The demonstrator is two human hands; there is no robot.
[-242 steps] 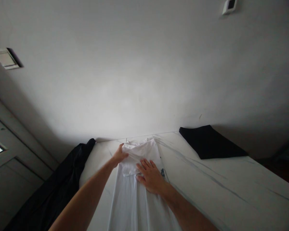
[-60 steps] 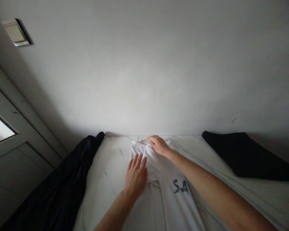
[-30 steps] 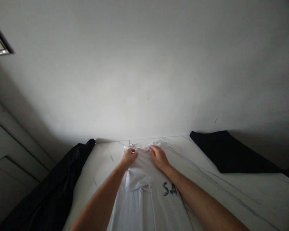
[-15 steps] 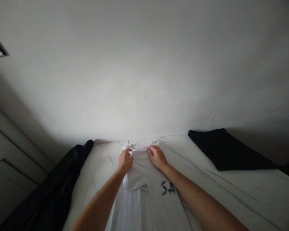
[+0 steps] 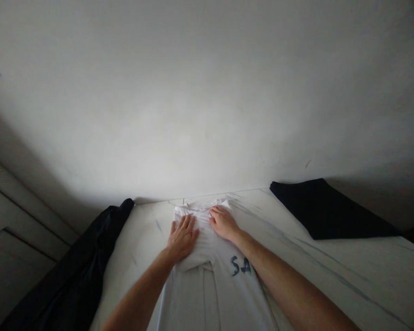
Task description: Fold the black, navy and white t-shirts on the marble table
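A pair of white trousers (image 5: 232, 294) lies spread on the marbled surface, its waistband end toward the wall. Dark letters reading "SA" mark the leg on the right. My left hand (image 5: 183, 236) rests palm down on the upper left part of the fabric, fingers stretched and spread. On the upper right, by the waistband, my right hand (image 5: 224, 223) lies on the cloth with its fingers slightly bent and nothing visibly gripped. Small creases show in the fabric between the hands. The lower ends of the legs run out of view.
Dark fabric (image 5: 79, 271) lies along the left side of the white marbled surface (image 5: 296, 280). A folded black cloth (image 5: 331, 211) sits at the back right. The pale wall (image 5: 207, 101) rises behind, and a panelled door (image 5: 17, 257) stands at the left.
My left hand has gone from pinching near the waistband to lying flat, slightly lower on the fabric. My right hand's fingers have settled onto the cloth.
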